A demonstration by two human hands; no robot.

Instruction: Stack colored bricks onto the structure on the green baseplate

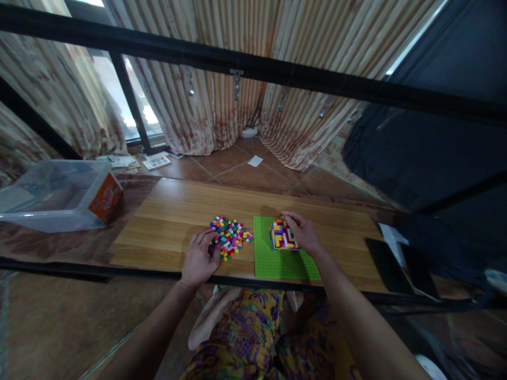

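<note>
Small loose toy bricks [232, 240] in many colours lie in a pile on the wooden tabletop. My left hand [201, 258] is at the left edge of this pile, its thumb and fingers bent and apart, fingertips touching or just over the bricks. To the right of the pile lies a green studded baseplate [263, 264]. A low rectangular block of multicoloured bricks [282, 236] stands on it. Over the block's back right corner is my right hand [304, 233], with thumb and index finger pinched together. Whatever is between those fingertips is too small to make out.
A clear plastic bin [51, 216] with an orange label stands left of the wooden board [154, 237]. Dark flat objects [390, 264] and white paper lie at the right end. A black metal bar [253, 63] crosses above, before striped curtains [222, 105].
</note>
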